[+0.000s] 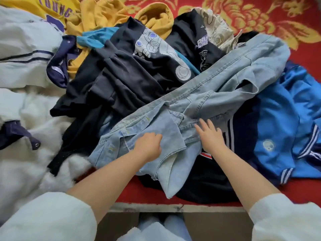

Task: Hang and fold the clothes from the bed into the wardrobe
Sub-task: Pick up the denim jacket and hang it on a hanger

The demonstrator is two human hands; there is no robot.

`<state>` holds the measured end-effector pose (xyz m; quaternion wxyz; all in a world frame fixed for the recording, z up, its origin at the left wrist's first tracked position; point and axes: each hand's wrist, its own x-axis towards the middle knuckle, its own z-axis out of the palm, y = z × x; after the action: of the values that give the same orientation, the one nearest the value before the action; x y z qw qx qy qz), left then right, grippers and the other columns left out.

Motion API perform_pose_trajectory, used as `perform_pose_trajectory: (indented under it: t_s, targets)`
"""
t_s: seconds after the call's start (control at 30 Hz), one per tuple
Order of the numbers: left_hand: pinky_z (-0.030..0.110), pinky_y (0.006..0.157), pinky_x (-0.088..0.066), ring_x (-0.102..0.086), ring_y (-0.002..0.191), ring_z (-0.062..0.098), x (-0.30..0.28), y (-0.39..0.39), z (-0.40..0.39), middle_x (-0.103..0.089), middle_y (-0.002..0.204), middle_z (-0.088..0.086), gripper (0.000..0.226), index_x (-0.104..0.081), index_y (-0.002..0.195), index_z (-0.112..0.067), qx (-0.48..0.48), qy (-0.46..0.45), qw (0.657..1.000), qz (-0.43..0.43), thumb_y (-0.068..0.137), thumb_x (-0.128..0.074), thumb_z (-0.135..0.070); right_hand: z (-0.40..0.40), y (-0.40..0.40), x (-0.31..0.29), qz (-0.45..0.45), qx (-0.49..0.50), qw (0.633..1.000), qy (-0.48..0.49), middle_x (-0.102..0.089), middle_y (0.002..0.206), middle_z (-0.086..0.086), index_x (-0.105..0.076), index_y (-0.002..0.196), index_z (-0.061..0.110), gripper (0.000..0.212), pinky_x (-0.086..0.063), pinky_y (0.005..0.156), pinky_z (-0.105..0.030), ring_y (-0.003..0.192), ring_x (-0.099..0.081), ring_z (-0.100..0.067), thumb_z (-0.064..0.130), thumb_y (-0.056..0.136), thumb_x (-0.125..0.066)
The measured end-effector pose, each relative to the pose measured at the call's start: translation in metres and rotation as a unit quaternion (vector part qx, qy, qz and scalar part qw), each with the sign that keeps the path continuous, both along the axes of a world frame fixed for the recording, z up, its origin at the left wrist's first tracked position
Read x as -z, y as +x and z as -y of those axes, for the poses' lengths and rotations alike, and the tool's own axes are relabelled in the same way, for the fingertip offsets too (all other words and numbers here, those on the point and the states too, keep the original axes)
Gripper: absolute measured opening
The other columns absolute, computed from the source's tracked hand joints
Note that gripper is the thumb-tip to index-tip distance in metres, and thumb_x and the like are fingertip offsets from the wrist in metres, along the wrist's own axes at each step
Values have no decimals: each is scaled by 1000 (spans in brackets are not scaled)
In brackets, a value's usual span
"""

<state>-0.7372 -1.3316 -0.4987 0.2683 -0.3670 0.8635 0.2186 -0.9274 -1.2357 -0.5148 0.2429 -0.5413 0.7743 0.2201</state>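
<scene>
A pair of light blue jeans point(215, 87) lies diagonally across a heap of clothes on the bed, waistband toward me. My left hand point(148, 145) lies on the waistband flap with its fingers curled into the denim. My right hand point(211, 134) rests flat on the jeans beside it, fingers straight and spread. Under the jeans lie black garments point(118, 80), one with a white skull print point(152, 47).
A bright blue jersey point(281, 129) lies at the right and a white fluffy jacket point(26, 105) at the left. Yellow garments point(104, 14) sit at the back. The red and gold bedspread point(260, 16) shows beyond the heap. The bed's near edge point(173, 206) runs below my arms.
</scene>
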Motion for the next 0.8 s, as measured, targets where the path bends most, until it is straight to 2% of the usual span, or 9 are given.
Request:
perform_pose_trajectory:
  t_s: [0.1, 0.17, 0.23, 0.27, 0.37, 0.6, 0.67, 0.73, 0.8]
  targets:
    - [36, 89, -40, -38, 125, 26, 18, 2, -4, -43, 135, 8, 38, -39, 132, -11, -16, 13, 1000, -6, 95, -37, -19, 13, 4, 29, -32, -24, 999, -1, 4, 156, -7, -4, 148, 19, 69, -18, 110, -53, 142, -5, -29, 8, 93, -44]
    - [34, 93, -39, -37, 127, 24, 30, 17, -7, -41, 138, 6, 41, -37, 136, -13, -17, 38, 999, 1, 95, -38, -21, 16, -1, 41, -60, -47, 996, -47, -21, 151, -14, -24, 145, 12, 62, -19, 109, -55, 138, -22, -29, 12, 89, -53]
    - [32, 96, -39, -36, 127, 21, 35, 34, -5, -42, 137, 5, 42, -36, 136, -14, -24, 53, 998, 12, 95, -38, -20, 24, -7, 41, -70, -59, 989, -117, -62, 108, -17, -64, 105, 5, 43, -41, 95, -52, 108, -55, -29, 10, 64, -78]
    - [31, 95, -38, -36, 127, 21, 34, 41, -2, -42, 137, 5, 42, -36, 136, -14, -34, 54, 998, 17, 95, -37, -20, 29, -9, 32, -59, -59, 990, -110, -66, 94, -12, -67, 90, 6, 30, -44, 91, -46, 98, -59, -28, 8, 62, -77]
    - [29, 95, -36, -38, 128, 21, 24, 45, 3, -41, 139, 5, 43, -35, 138, -14, -66, 59, 996, 1, 95, -39, -19, 39, -15, 4, 3, 25, 999, -22, -62, 110, -10, -61, 102, 6, 23, -36, 89, -34, 107, -54, -27, 7, 87, -44]
    - [27, 110, -16, -18, 139, 18, -24, -13, -21, -20, 151, 3, 88, -14, 147, -16, 28, 98, 979, -175, 81, -62, -48, 11, -40, -103, 174, 236, 955, -47, -59, 89, -19, -57, 79, 4, 22, -33, 66, -28, 79, -46, -24, -7, 79, -38]
    - [40, 109, -30, -27, 136, 26, -33, -26, -37, -27, 148, 13, 99, -19, 146, -13, 63, 6, 971, -229, 71, -66, -57, -3, -49, -148, 215, 273, 934, -83, -52, 68, -11, -52, 66, 8, 28, -32, 54, -25, 63, -42, -18, -12, 79, -36]
    - [50, 87, -50, -41, 120, 28, -42, -35, -52, -45, 133, 17, 104, -34, 133, -8, 49, -57, 953, -295, 52, -74, -60, -18, -59, -191, 271, 334, 893, -131, -43, 56, -5, -48, 64, 9, 34, -29, 40, -19, 50, -38, -14, -16, 78, -32]
    - [55, 82, -47, -35, 116, 28, -53, -48, -69, -36, 130, 15, 108, -38, 126, -8, 36, -86, 931, -353, 41, -85, -54, -39, -66, -231, 343, 400, 832, -172, -40, 49, -5, -49, 70, 2, 34, -26, 31, -13, 36, -38, -9, -20, 76, -24]
